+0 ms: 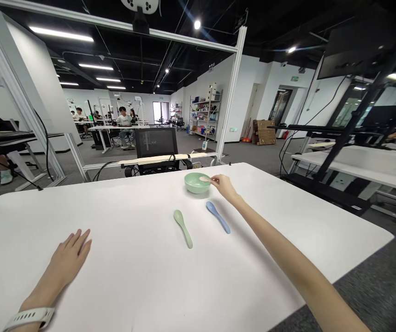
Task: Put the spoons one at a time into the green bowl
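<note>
A green bowl (pixel 195 185) stands near the far edge of the white table. Over its right side, my right hand (pixel 224 185) pinches a pale pinkish spoon (pixel 204 179), whose head points into the bowl; whether it touches the inside I cannot tell. On the tabletop in front of the bowl lies a blue spoon (pixel 218 217), below my right wrist. A light green spoon (pixel 183 228) rests to the left of the blue one, its handle toward me. My left hand (pixel 69 256) lies flat on the table at the left, fingers stretched out, holding nothing.
The white table (pixel 132 276) fills the foreground. Beyond its far edge are a metal frame (pixel 230 99) and a black office chair (pixel 156 145). A black stand (pixel 336 124) rises at the right, beside another white desk (pixel 374 166). Several people sit at desks in the background.
</note>
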`<action>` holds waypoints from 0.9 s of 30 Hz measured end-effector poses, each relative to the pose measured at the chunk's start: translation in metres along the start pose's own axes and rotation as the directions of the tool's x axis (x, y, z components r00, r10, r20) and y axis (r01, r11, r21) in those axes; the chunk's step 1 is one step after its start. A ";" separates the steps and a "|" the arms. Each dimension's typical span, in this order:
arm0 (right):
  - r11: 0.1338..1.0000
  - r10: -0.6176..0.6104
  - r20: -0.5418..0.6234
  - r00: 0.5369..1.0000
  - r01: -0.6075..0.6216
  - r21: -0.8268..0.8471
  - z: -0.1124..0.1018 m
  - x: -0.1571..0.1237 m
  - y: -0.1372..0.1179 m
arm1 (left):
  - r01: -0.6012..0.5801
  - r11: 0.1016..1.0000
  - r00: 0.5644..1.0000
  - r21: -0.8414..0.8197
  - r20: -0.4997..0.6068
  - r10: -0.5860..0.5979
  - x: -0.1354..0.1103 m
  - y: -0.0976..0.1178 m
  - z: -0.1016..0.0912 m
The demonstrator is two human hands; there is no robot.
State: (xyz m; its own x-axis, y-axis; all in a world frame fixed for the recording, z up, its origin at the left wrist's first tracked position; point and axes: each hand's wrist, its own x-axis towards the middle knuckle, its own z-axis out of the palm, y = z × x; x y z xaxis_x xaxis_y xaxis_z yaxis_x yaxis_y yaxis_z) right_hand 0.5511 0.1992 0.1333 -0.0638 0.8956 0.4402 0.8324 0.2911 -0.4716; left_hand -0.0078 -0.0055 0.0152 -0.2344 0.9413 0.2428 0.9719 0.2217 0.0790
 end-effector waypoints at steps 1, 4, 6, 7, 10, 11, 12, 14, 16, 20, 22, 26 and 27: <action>1.000 -0.001 0.027 1.000 0.002 -0.012 0.005 0.006 -0.007 | -0.005 1.000 1.000 -0.006 -0.010 0.005 0.000 0.000 0.001; 0.997 0.008 0.101 0.995 0.000 -0.077 0.019 0.020 -0.022 | -0.006 1.000 1.000 -0.019 -0.026 0.006 0.000 -0.001 0.001; 0.993 0.010 0.129 0.992 0.005 -0.115 0.026 0.026 -0.027 | 0.000 1.000 1.000 -0.019 -0.031 -0.001 0.000 -0.001 0.001; 0.992 0.009 0.137 0.991 0.008 -0.126 0.029 0.027 -0.028 | 0.003 1.000 0.999 -0.019 -0.034 -0.004 -0.001 -0.001 0.001; 0.989 0.015 0.145 0.989 0.007 -0.150 0.036 0.028 -0.028 | 0.004 1.000 0.999 -0.019 -0.037 -0.005 -0.001 -0.001 0.001; 0.987 0.022 0.146 0.989 0.002 -0.162 0.038 0.028 -0.028 | 0.003 1.000 0.999 -0.017 -0.034 -0.004 -0.001 -0.001 0.002; 0.985 0.030 0.147 0.989 -0.004 -0.175 0.039 0.028 -0.028 | 0.003 1.000 1.000 -0.014 -0.030 -0.003 -0.001 -0.001 0.002; 0.979 0.048 0.144 0.988 -0.018 -0.203 0.040 0.028 -0.028 | 0.006 1.000 1.000 -0.009 -0.018 -0.006 -0.001 -0.001 0.002; 0.974 0.057 0.131 0.990 -0.026 -0.225 0.038 0.028 -0.028 | 0.012 1.000 1.000 -0.009 0.005 -0.012 -0.001 0.000 0.001; 0.974 0.026 0.081 0.996 -0.007 -0.226 0.024 0.019 -0.023 | 0.020 1.000 0.999 -0.011 0.043 -0.019 -0.002 0.001 -0.001; 0.982 -0.010 0.023 1.000 0.014 -0.189 0.015 0.008 -0.013 | 0.022 1.000 0.998 -0.004 0.050 -0.022 -0.001 0.000 0.000; 0.994 -0.037 -0.060 0.998 0.031 -0.101 0.006 -0.030 0.019 | -0.002 1.000 1.000 -0.013 0.017 0.002 0.001 -0.005 0.007; 0.996 -0.037 -0.050 0.998 0.032 -0.084 0.006 -0.042 0.029 | -0.005 1.000 1.000 -0.019 0.006 0.005 0.001 -0.006 0.008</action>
State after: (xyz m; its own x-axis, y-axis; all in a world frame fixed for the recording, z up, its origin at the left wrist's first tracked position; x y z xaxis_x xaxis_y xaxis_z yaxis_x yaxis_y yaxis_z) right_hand 0.5740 0.1724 0.0965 -0.0668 0.8666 0.4944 0.8732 0.2906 -0.3913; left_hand -0.0139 -0.0037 0.0069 -0.2296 0.9439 0.2372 0.9724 0.2122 0.0965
